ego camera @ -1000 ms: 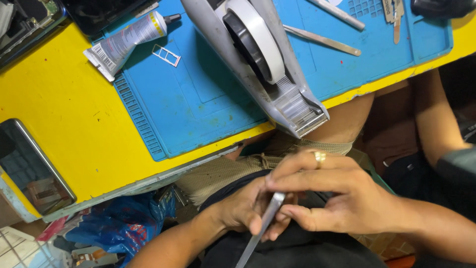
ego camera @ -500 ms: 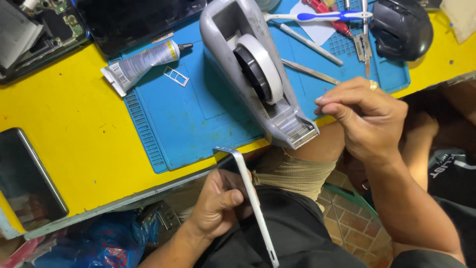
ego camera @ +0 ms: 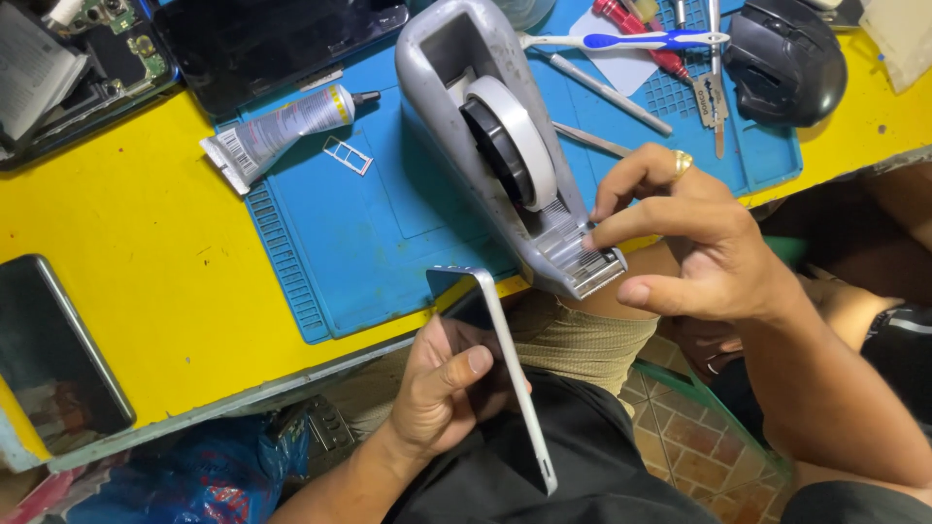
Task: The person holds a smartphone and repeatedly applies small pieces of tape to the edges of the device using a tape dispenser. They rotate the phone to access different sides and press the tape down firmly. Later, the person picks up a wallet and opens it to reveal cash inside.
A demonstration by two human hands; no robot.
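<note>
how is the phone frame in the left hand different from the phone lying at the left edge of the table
The phone frame is held edge-on and tilted in the left hand, below the table edge; the dark phone lies flat, untouched, on the yellow table. The frame shows a thin silver rim; the phone shows its glossy face. Both are slim with rounded corners.

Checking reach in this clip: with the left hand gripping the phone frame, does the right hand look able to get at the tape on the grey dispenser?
Probably yes. The right hand already has fingertips at the cutter end of the tape dispenser, with nothing between them. The left hand holds the phone frame lower down, clear of it.
</note>
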